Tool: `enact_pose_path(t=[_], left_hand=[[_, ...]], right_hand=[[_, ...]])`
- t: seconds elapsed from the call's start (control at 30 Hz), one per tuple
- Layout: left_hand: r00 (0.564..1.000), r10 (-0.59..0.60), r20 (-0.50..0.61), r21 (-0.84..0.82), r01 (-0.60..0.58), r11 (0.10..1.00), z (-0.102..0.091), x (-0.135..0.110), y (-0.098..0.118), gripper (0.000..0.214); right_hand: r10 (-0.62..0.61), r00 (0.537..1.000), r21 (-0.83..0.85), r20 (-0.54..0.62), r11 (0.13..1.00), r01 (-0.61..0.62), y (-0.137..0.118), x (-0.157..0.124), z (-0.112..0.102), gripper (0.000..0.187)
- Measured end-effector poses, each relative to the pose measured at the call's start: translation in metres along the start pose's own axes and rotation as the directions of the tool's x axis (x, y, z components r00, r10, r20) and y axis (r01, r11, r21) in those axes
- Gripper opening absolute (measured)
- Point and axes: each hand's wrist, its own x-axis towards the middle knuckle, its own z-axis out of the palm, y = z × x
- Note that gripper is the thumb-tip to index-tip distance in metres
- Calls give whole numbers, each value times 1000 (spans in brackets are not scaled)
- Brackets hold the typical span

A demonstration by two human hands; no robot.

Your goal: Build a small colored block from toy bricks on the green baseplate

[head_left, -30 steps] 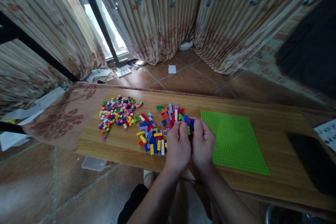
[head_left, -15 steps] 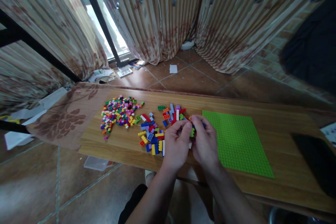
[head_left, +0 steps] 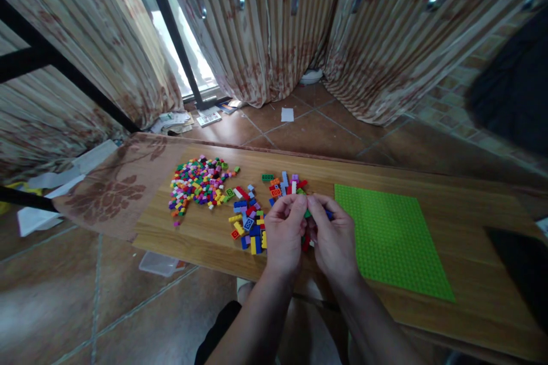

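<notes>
My left hand and my right hand are close together above the wooden board, fingertips pinched on small bricks held between them; green and blue bits show, the rest is hidden. A heap of larger coloured bricks lies just left of my hands. A pile of tiny coloured bricks sits farther left. The green baseplate lies flat to the right of my hands.
A dark object lies at the board's right end. A patterned cloth covers the left end. Beyond the board are tiled floor, papers and striped curtains. A clear lid lies on the floor below.
My hands have stayed together by the brick heap, the fingers shifting on the small bricks. The view has drifted slightly, so everything sits a little further right and lower.
</notes>
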Motion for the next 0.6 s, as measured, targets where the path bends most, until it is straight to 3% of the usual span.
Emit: enact_pose_path(t=[0.1,0.2,0.3,0.37,0.5,0.6], left_hand=[[999,22,-34,93,-19,995,6,-4,1,29],[1000,20,-16,176,-16,984,10,-7,3,29],[999,29,26,259,-35,965,2,-1,7,29],[995,102,12,360,-100,928,-12,10,13,28],[964,264,14,667,-206,716,-48,36,33,23],[957,282,67,837,-208,506,-65,47,43,23]], right_hand=[[-31,997,5,-66,999,32,2,0,1,28],[49,992,106,-113,994,-37,0,1,2,26],[150,986,197,-72,971,-133,-3,4,-1,22],[182,983,218,-20,960,-174,-5,9,-4,20],[197,978,134,67,970,-204,-8,26,1,23],[146,969,-107,200,986,-127,-5,41,17,24]])
